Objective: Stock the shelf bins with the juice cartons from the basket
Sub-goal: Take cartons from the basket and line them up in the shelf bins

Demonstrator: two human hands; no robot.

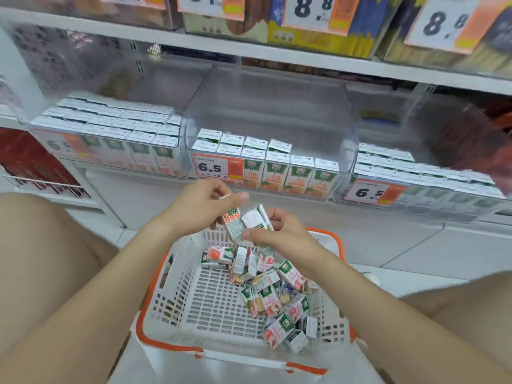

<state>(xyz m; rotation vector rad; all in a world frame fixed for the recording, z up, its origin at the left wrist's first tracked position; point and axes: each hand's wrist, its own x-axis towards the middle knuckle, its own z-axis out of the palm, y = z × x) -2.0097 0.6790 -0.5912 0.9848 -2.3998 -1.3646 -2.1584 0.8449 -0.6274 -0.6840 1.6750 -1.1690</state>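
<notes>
At far left, the left bin (110, 139) is packed to its lip with upright cartons, their flat white tops forming a tidy grid.

Your left hand (202, 202) hangs just below the price tag (219, 167). Its thumb and forefinger reach forward while the lower fingers curl behind the green-faced carton (234, 223). The blur there is heavy, so take it as likely rather than certain that this hand is gripping that carton.

Touching its right side is the white-ended carton (253, 218), and your right hand (277, 231) pinches it between thumb and curled fingers. Both are small glossy cardboard bricks held above the basket (155, 286), with their long axes tilted off vertical.

The move turns on the middle bin (271, 106), a clear, smooth plastic tub directly ahead of and above both hands. Its cartons stand upright, and the open room lies behind the front row, toward the right. I judge you will need to bring each long axis upright and then reach up and forward over the lip. The left hand is nearer to that lip.

The basket is white lattice plastic with an orange rim, and the loose cartons (277, 295) lie jumbled along its right side.

The right bin (415, 167) looks nearly full.
</notes>
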